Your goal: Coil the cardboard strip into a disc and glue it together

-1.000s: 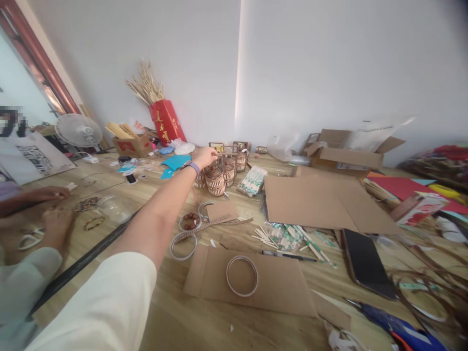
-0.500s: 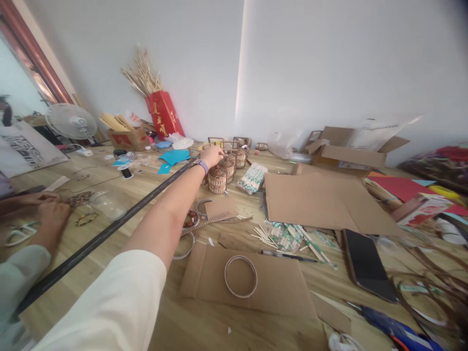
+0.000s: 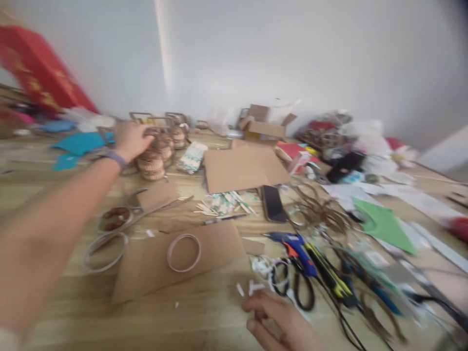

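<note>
Soft, fairly bright light, widespread motion blur, darkened upper-right corner

One view only, from a camera worn on the person's head, looking forward and steeply down across the wooden table. The large cardboard sheet sits near mid-view, at middle range. Beyond the sheet, the line of sight ends on the pale wall. On the sheet's near side, the right hand is close to the lens, cut by the lower edge. Left of the sheet, coverage reaches a red bag; right of it, the green paper and past it.
</note>
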`<state>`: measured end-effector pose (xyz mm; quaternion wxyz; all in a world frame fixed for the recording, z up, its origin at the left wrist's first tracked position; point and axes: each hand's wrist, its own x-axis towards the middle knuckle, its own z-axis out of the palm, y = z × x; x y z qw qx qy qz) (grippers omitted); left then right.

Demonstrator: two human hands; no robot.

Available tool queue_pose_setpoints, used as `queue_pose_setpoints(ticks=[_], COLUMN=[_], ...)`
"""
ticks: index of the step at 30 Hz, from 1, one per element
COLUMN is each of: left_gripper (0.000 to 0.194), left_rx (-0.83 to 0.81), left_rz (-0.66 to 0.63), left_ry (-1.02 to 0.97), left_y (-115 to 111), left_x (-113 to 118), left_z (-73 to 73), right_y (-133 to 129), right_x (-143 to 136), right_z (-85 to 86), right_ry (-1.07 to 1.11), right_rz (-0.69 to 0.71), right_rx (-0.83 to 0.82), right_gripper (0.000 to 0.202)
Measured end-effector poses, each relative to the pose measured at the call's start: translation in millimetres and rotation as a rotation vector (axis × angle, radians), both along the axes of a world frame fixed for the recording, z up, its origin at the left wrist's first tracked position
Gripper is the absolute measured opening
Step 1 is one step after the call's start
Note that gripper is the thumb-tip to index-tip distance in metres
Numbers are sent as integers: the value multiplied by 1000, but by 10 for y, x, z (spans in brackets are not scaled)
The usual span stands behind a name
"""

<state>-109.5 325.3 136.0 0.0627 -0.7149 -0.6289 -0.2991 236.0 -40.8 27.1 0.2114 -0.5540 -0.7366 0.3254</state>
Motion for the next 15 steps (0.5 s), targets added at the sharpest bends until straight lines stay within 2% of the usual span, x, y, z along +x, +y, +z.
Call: queue_pose_setpoints(ticks=[3,6,9,13,15], left_gripper=[63,66,63,47,43], left_rx=[53,132,130,58,19], left_rz=[-56,-217,-312,-506,-624], left_ry=[-74,-74,-22,96,165], left_y=[-102,-334,-695,-1288,-1605], left_x=[9,100,256,475,577], left_z=[-46,-127,-258,-507,-632], right_y=[-47,-116,-102,92,219], right_x=[-9,100,351,822,1021], right_z=[105,109,45,-36,-65], right_ry=[13,-51,-250,-626,-673], right_rz=[-89,-171,-302,-594,-642], right_rx=[-52,-65,-50,-6,-14], right_gripper=[17,19,24,27,30])
